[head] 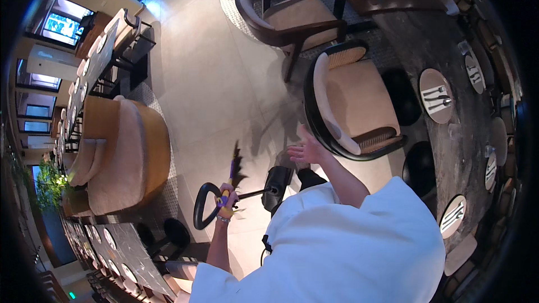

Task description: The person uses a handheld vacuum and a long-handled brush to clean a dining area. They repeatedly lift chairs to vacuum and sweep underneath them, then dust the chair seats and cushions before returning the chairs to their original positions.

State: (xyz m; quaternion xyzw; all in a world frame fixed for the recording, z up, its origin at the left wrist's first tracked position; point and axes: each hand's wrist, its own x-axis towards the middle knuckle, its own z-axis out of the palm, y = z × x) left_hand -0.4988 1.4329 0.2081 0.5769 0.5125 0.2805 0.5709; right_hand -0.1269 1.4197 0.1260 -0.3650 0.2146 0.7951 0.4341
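Observation:
My left hand (227,198) is closed around a black loop handle (203,207) and a thin purple-and-yellow stick. The stick, with dark feathery bristles (237,157) at its far end, looks like a feather duster. From the loop handle, a dark shaft leads to a boxy black head (276,187) low by my feet; its exact kind is unclear. My right hand (309,148) holds nothing, its fingers spread. It is beside the curved black back of a beige upholstered armchair (358,92); whether it touches the chair cannot be told.
On the right runs a dark table (433,151) set with plates (436,94) and cutlery on napkins. Another armchair (294,18) stands ahead. A curved beige sofa (122,155) is on the left, with a marble-topped table (130,246) behind it. Pale floor tiles (202,88) run between.

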